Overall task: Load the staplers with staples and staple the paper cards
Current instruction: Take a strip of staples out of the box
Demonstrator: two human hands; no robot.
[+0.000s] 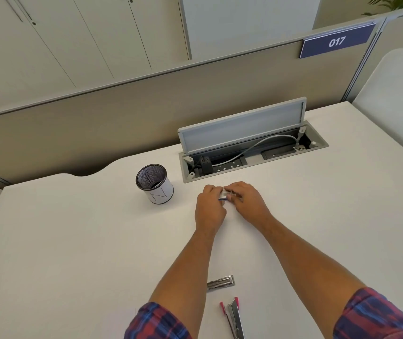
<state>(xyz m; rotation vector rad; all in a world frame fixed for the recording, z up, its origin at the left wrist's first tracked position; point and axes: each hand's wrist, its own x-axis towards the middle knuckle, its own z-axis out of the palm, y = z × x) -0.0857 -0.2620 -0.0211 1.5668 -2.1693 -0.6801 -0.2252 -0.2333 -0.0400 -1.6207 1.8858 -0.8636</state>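
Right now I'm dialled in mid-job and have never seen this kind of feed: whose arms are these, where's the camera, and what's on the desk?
It is one head-worn camera looking forward and down, so the arms are the wearer's own. The left hand and right hand meet over the white desk, pinching a small white item with a blue edge, too hidden to name. Near the wearer lie an opened pink stapler and a silver staple strip. A mesh pen cup stands left of the hands, by an open cable tray.
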